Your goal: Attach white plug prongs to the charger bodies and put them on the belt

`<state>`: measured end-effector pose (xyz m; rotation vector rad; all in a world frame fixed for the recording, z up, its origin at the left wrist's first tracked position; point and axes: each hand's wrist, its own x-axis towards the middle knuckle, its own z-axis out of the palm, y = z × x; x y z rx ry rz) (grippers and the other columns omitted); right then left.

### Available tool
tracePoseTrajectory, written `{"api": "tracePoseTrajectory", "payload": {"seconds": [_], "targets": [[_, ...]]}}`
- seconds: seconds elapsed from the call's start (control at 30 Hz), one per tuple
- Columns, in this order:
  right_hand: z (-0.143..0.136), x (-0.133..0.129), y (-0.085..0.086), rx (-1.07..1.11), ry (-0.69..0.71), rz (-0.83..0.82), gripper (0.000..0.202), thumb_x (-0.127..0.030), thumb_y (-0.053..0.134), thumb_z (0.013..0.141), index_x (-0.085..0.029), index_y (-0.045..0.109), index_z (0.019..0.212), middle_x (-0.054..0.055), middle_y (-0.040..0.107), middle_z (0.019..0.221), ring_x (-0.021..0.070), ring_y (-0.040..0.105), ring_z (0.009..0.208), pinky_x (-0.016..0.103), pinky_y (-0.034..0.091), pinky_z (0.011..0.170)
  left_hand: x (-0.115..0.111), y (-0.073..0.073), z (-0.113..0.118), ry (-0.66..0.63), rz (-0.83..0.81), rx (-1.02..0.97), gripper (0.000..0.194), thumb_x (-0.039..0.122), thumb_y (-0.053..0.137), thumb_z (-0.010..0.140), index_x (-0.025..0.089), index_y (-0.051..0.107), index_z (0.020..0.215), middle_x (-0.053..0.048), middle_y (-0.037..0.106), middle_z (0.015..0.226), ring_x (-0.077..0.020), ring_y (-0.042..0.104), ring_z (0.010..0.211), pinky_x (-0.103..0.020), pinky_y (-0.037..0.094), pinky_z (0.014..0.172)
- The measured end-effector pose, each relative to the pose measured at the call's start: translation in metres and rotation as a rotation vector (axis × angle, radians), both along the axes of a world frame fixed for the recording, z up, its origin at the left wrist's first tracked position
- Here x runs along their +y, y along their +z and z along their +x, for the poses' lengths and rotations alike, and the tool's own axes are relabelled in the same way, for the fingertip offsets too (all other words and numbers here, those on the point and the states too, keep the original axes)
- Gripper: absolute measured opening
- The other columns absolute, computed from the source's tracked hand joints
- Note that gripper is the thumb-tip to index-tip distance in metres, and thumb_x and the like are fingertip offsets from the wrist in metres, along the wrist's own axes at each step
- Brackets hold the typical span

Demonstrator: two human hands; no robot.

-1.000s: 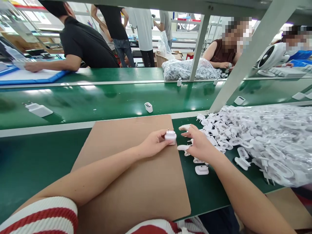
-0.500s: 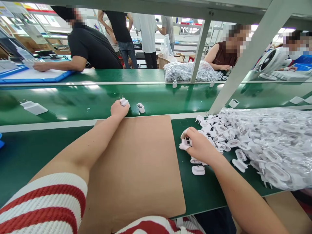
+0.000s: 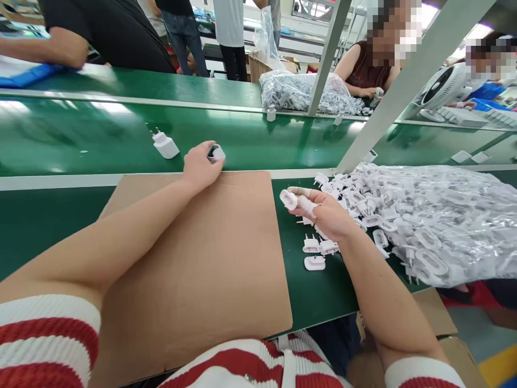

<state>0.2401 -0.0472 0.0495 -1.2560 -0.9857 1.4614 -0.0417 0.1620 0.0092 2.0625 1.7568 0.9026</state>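
Note:
My left hand (image 3: pixel 202 166) reaches over the green belt, its fingers closed round a white charger housing (image 3: pixel 218 154) whose dark open end shows. Left of it on the belt lies a white plug charger (image 3: pixel 165 144) with two pins. My right hand (image 3: pixel 325 211), with white coverings on its fingertips, pinches a white oval plug cover (image 3: pixel 288 199) at the right side of the cardboard sheet (image 3: pixel 210 258). Several loose plug covers (image 3: pixel 314 263) with pins lie below and beside that hand.
A clear plastic bag (image 3: pixel 456 215) spills plug covers at the right. A slanted metal post (image 3: pixel 407 89) rises behind it. More white chargers (image 3: pixel 461 156) sit on the belt (image 3: pixel 121 134). Across it, a person (image 3: pixel 363 75) works near another filled bag (image 3: pixel 291 89).
My left hand has let go of the pinned charger, now lying on the belt to its left, and taken hold of the housing. My right hand has lifted a plug cover off the pile.

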Motion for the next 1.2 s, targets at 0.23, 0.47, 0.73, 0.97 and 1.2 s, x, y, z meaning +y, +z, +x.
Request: {"api": "tracePoseTrajectory", "payload": {"seconds": [0.23, 0.47, 0.73, 0.97, 1.2], "targets": [[0.001, 0.001, -0.006, 0.004, -0.018, 0.069, 0.063, -0.031, 0.098, 0.061, -0.025, 0.077, 0.121, -0.001, 0.076, 0.093, 0.0143, 0.071, 0.083, 0.035, 0.059, 0.088, -0.126, 0.006, 0.039, -0.741, -0.061, -0.041, 0.055, 0.04, 0.059, 0.1, 0.021, 0.06, 0.152, -0.011, 0.069, 0.14, -0.0315, 0.064, 0.124, -0.042, 0.046, 0.114], [-0.008, -0.005, -0.005, -0.271, -0.095, 0.176, 0.032, -0.031, 0.092, 0.069, -0.026, 0.08, 0.099, 0.001, 0.079, 0.092, 0.017, 0.072, 0.082, 0.036, 0.062, 0.081, -0.155, -0.009, 0.043, -0.817, -0.255, -0.223, 0.054, 0.041, 0.069, 0.095, 0.021, 0.06, 0.144, -0.012, 0.07, 0.129, -0.0287, 0.064, 0.116, -0.044, 0.051, 0.105], [-0.014, -0.015, -0.001, -0.333, -0.055, 0.273, 0.03, -0.036, 0.09, 0.078, -0.026, 0.076, 0.103, 0.004, 0.078, 0.107, 0.0234, 0.077, 0.102, 0.043, 0.064, 0.096, -0.136, -0.006, 0.04, -0.877, -0.344, -0.303, 0.038, 0.049, 0.075, 0.09, 0.021, 0.074, 0.116, -0.008, 0.072, 0.106, -0.0263, 0.065, 0.106, -0.037, 0.054, 0.093], [-0.014, -0.01, -0.004, -0.406, -0.053, 0.327, 0.034, -0.031, 0.089, 0.077, -0.026, 0.074, 0.107, 0.004, 0.073, 0.116, 0.0183, 0.072, 0.096, 0.038, 0.064, 0.092, -0.145, -0.007, 0.051, -0.694, -0.262, -0.205, 0.105, 0.067, 0.098, 0.053, 0.022, 0.055, 0.138, -0.014, 0.055, 0.143, -0.0406, 0.048, 0.136, -0.056, 0.042, 0.117], [-0.016, -0.013, -0.006, -0.363, -0.098, 0.278, 0.045, -0.031, 0.099, 0.064, -0.025, 0.071, 0.099, 0.002, 0.077, 0.103, 0.0201, 0.076, 0.092, 0.039, 0.066, 0.089, -0.15, -0.017, 0.059, -0.662, -0.252, -0.338, 0.042, 0.044, 0.082, 0.083, 0.019, 0.063, 0.11, -0.009, 0.067, 0.112, -0.0293, 0.062, 0.11, -0.042, 0.054, 0.097]]}}
